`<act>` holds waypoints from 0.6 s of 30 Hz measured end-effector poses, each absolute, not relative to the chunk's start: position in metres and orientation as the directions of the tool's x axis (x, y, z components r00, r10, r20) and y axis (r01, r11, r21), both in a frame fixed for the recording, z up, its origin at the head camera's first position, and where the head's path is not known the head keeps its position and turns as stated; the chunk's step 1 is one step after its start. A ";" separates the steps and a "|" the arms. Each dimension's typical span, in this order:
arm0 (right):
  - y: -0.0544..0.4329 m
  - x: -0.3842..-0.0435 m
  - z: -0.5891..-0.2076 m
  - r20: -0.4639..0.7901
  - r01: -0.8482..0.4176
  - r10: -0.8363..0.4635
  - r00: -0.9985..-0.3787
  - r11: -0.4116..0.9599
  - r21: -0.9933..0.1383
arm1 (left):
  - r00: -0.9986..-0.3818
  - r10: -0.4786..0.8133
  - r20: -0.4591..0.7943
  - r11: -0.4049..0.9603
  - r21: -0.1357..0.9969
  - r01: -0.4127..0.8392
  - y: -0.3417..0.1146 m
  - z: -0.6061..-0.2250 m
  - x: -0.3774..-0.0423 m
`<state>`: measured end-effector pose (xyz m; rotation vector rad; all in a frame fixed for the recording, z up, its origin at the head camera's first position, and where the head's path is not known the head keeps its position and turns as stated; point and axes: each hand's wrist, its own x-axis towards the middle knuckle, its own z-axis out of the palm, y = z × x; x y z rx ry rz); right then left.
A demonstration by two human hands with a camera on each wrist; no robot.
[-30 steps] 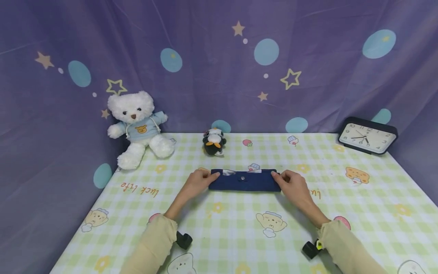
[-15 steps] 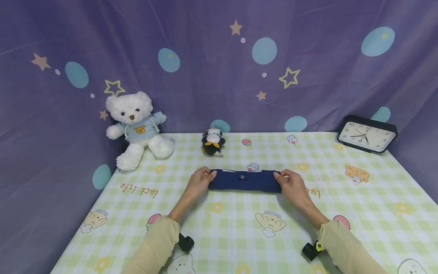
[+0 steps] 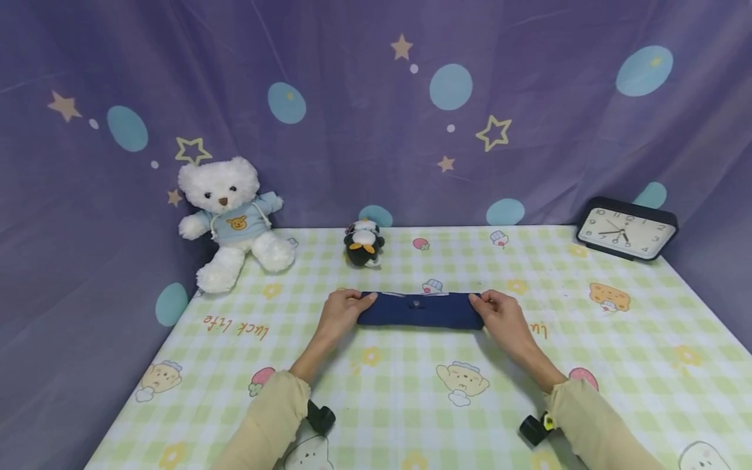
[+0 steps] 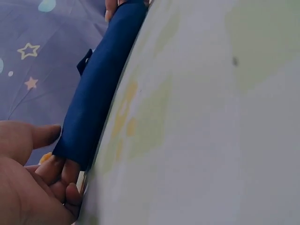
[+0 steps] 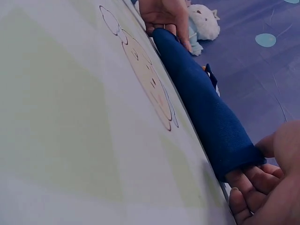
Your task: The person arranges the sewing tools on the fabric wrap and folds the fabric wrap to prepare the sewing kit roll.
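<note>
A long navy fabric pouch [image 3: 420, 314] with a small metal snap near its top edge stretches between both hands, low over the checked cloth. My left hand [image 3: 341, 316] pinches its left end, thumb on the near face and fingers behind. At the other end my right hand [image 3: 503, 321] grips the right corner in the same way. A thin pale strip shows along the pouch's top edge. Seen from the left wrist, the pouch [image 4: 101, 84] looks thick and rounded, with a small tab [image 4: 84, 62] standing off it. Fingers [image 5: 253, 180] reach into or under its near end in the right wrist view.
A white teddy bear [image 3: 235, 225] in a blue top sits at the back left. A penguin plush [image 3: 363, 243] stands behind the pouch, and a black-framed clock [image 3: 625, 230] at the back right. A purple curtain [image 3: 352, 163] rises beyond the checked tablecloth [image 3: 393, 405].
The pale strip along the pouch's top edge has narrowed as the navy fabric came up over it. Both hands keep their pinch at the ends, almost in place.
</note>
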<state>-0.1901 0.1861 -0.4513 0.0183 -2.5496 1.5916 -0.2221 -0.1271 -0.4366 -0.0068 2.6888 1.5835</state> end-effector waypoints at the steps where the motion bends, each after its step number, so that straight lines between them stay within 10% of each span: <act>1: 0.186 -0.190 -0.451 0.123 -0.083 0.062 -0.991 0.443 -0.893 | -1.000 0.006 -0.020 0.485 0.874 -0.015 -0.127 -0.436 -0.222; 18: 0.186 -0.189 -0.450 0.223 -0.161 0.040 -0.974 0.569 -0.807 | -0.994 0.104 0.031 0.563 0.822 0.085 -0.132 -0.441 -0.224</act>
